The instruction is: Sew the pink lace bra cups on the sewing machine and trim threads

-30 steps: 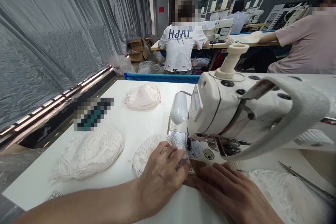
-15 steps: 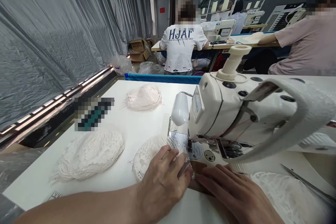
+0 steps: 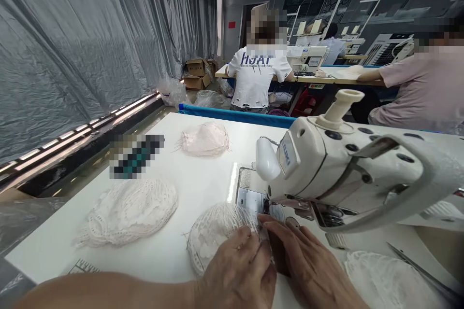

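The white lace piece [image 3: 206, 234] lay on the counter [image 3: 206, 178], near and left of the sewing machine's [image 3: 308, 159] needle area. The left hand [image 3: 239, 268] bent over its right side; the right hand [image 3: 304, 258] lay beside it, fingers extended. Whether either pinched it, I could not tell. It looked light, soft and easily snagged, best held flat along its edge.

Hands, bare, 2, set close together. Left hand [image 3: 237, 268]: back uppermost, fingers bent, tips hidden; left forearm [image 3: 112, 289] bare, entering at lower left. Right hand [image 3: 308, 258]: back uppermost, fingers extended, slanting forward and leftward.
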Tool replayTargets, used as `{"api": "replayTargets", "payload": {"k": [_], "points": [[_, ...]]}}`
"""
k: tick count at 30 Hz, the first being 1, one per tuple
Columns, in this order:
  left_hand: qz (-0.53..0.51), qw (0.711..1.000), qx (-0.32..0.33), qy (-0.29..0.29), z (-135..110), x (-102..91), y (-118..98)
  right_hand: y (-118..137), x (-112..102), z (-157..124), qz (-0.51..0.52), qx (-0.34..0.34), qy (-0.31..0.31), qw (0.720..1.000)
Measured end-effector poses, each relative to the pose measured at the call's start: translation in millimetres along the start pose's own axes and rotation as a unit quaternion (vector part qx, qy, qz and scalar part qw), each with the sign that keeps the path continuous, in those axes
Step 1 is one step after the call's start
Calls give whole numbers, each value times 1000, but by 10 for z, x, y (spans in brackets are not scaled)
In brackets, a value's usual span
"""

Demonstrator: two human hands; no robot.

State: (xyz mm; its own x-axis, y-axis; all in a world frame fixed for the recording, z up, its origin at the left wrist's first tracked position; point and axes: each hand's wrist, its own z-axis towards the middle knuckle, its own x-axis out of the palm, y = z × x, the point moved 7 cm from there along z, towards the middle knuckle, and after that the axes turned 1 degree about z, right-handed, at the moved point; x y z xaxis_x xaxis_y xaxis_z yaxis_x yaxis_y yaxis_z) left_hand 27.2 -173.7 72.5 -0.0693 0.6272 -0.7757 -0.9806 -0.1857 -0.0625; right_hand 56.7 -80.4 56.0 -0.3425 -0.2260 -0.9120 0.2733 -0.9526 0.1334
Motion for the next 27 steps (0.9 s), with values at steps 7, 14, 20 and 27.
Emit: {"api": "replayTargets", "payload": {"k": [7, 14, 20, 27], "points": [[-24, 997, 54, 53, 80, -108, -70, -13, -18, 41, 22, 37, 1, 999], [10, 988, 96, 124, 149, -101, -11, -70, -103, -57, 56, 46, -8, 997], [34, 986, 84, 139, 200, -79, 119, -40, -240, -171, 48, -37, -10, 998], [50, 989, 86, 105, 244, -110, 109, 43, -170, -181, 31, -62, 34, 997]]}}
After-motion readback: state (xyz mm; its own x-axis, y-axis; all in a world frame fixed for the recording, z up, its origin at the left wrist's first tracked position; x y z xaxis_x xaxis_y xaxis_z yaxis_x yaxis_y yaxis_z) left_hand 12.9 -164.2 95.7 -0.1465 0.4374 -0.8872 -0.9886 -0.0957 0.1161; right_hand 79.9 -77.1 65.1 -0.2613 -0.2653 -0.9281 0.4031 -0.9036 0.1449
